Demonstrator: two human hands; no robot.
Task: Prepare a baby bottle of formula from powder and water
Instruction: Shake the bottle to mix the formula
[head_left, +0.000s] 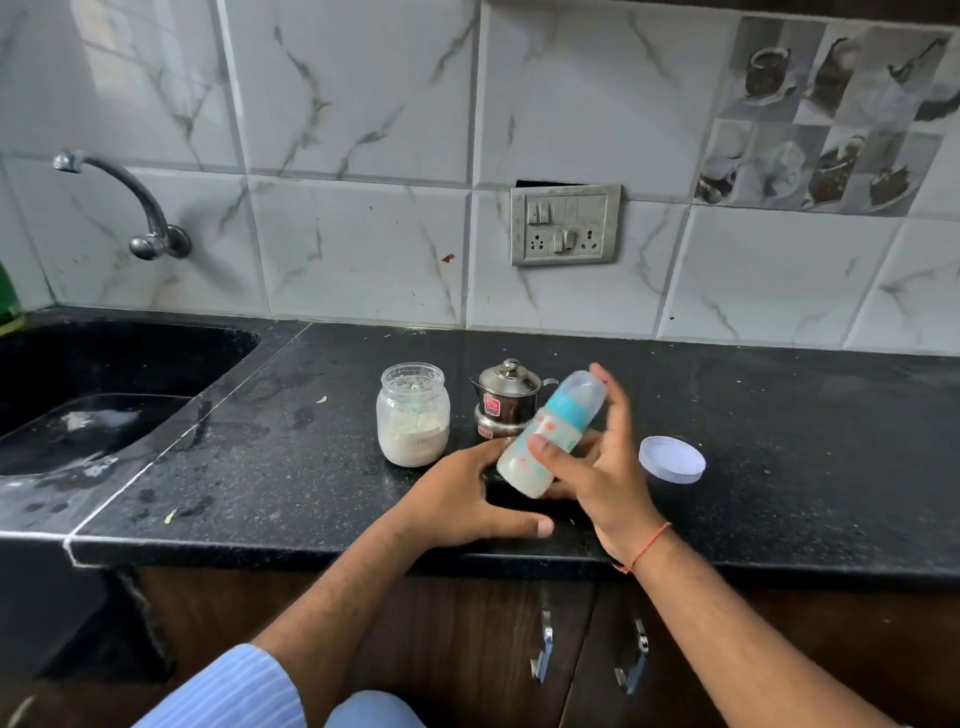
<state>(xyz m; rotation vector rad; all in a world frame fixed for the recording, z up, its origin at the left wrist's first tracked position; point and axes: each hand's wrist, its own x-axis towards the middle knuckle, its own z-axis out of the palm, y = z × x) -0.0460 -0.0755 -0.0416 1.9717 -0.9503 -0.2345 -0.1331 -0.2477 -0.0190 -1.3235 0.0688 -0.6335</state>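
Baby bottle (545, 436): tilted, capped top leaning up and to the right, base down toward the left; held above the black counter (779, 441), in front of the steel pot. Its clear cap sits over a teal collar, and the body looks cloudy white with small coloured prints.

Right hand (597, 467): holds the bottle, thumb (550, 454) pressed across the front of the body, the other fingers stretched up behind it, their tips reaching past the cap. A red thread circles the wrist.

Left hand (467, 499): lies palm down on the counter, fingers spread and fairly straight; its fingertips reach toward the bottle's base, though I cannot tell whether they touch it. It grips nothing.

Powder jar (413, 413): glass, lid off, upright on the counter just left of the steel pot, about half full of pale powder, with a light-coloured scoop handle standing inside.

Steel pot (506, 400): small, lidded, with a red label, behind the bottle.

White lid (671, 459): lying flat on the counter, right of the right hand, apart from it.

Sink (104, 395): black, sunk into the counter at far left, below a wall tap (130, 202).
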